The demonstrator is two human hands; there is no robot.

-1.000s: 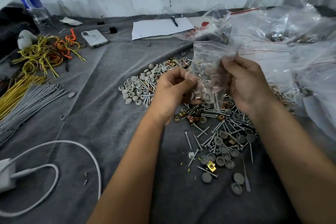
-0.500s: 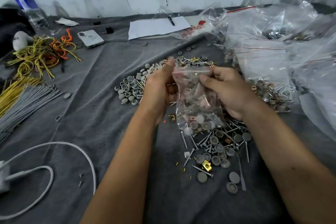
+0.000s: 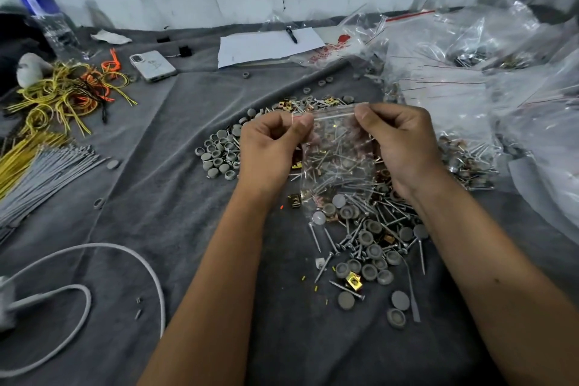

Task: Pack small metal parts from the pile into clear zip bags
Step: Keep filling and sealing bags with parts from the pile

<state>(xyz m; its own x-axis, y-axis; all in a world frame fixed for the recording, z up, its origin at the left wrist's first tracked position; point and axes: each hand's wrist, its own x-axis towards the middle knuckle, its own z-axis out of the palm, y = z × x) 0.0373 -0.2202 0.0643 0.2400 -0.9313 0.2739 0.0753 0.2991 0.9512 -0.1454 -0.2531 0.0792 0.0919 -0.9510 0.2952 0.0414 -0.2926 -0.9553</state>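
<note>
Both hands (image 3: pixel 269 147) (image 3: pixel 404 141) pinch a crinkly clear zip bag (image 3: pixel 338 160), seemingly holding screws.

Left hand (image 3: pixel 269 147) and right hand (image 3: pixel 398 141) each pinch a top corner of a clear zip bag (image 3: pixel 338 163), holding it upright above the parts pile (image 3: pixel 366 238) on grey cloth (image 3: pixel 150 197). Bag holds screws, grey caps, brass clips. More bags (image 3: pixel 470 78) heaped right; wires (image 3: pixel 59 97), phone (image 3: pixel 153 65), bottle (image 3: pixel 47 22), paper (image 3: pixel 266 45) with pen (image 3: pixel 291 35), white cable (image 3: pixel 94 263) left and rear.
</note>
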